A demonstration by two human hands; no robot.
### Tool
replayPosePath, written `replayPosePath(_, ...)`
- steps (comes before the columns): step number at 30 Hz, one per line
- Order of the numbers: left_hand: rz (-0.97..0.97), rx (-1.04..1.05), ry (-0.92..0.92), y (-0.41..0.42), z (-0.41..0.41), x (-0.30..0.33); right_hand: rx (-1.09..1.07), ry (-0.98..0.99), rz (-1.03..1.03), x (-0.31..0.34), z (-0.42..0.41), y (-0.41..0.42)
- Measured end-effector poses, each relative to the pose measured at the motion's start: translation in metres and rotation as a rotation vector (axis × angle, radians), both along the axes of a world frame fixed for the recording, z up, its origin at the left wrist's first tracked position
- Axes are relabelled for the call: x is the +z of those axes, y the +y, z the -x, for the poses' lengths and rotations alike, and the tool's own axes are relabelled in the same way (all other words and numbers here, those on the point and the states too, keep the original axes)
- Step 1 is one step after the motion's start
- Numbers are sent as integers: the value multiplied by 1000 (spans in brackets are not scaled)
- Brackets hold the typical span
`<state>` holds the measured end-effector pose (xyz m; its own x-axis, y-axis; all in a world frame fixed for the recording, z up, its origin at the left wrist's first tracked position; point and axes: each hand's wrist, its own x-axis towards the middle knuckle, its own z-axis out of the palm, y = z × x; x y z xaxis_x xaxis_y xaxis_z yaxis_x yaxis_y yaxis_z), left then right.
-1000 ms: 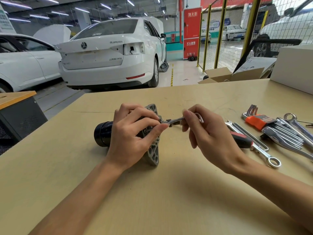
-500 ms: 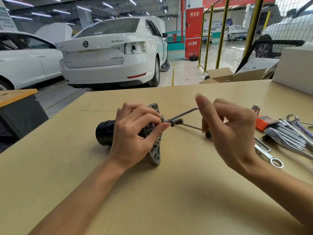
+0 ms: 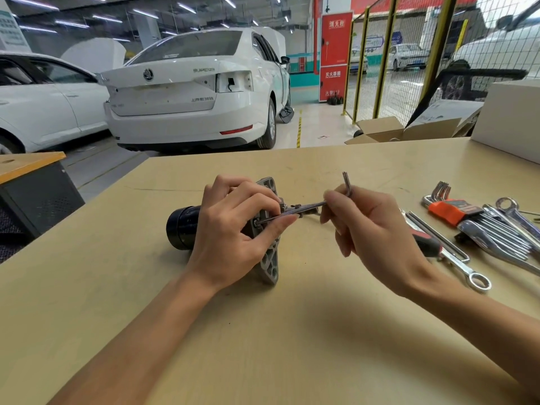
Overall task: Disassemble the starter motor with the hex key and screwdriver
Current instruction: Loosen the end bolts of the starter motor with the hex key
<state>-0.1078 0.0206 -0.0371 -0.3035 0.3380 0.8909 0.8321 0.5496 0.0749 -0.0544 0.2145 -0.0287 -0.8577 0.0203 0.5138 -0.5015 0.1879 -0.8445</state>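
The starter motor (image 3: pixel 187 228) lies on its side in the middle of the wooden table (image 3: pixel 87 287), with its black round end pointing left and its grey metal plate (image 3: pixel 270 264) standing up on the right. The left hand (image 3: pixel 233 232) is wrapped over the motor, probably to stop it from rolling, and its thumb and fingers press by the bolt where the tool goes in. The right hand (image 3: pixel 371 229) pinches the bent end of the hex key (image 3: pixel 304 208), whose long part reaches into the plate, so I think it is turning a bolt out. The short end sticks up above the fingers, which gives a handle to twist with. Both hands are busy and close, joined only by the thin key. Just behind the right hand lie a screwdriver (image 3: pixel 428 244) with a red and black grip, a shiny spanner (image 3: pixel 467 273) and an orange holder of hex keys (image 3: pixel 450 210). They sit near the wrist and could get bumped.
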Motion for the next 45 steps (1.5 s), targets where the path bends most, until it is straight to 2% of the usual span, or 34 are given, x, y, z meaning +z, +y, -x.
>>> replayPosePath(5,-31,-35,-14,0,-1,1,69,150,-143,2,-6,0)
replayPosePath(9,-29,-26,-2,1,-1,1,55,130,-156,1,-7,0)
replayPosePath(12,-42,-23,4,2,-1,1,-131,261,-214,0,-6,-1)
replayPosePath(15,-47,-24,1,2,0,0,-350,542,-226,5,-7,2)
replayPosePath(18,-47,-22,-6,3,0,0,-394,663,-264,7,-4,7)
replayPosePath(20,-47,-19,-10,3,0,-1,-344,618,-257,6,-4,6)
replayPosePath(30,-37,-22,-15,1,1,0,-118,152,-63,3,0,4)
replayPosePath(34,-20,-13,-14,1,1,0,-115,182,-96,2,-2,1)
replayPosePath(41,-35,-52,-34,0,-1,2,-189,405,-299,0,-6,-1)
replayPosePath(45,-39,-44,-19,1,-2,2,-212,451,-299,2,-7,0)
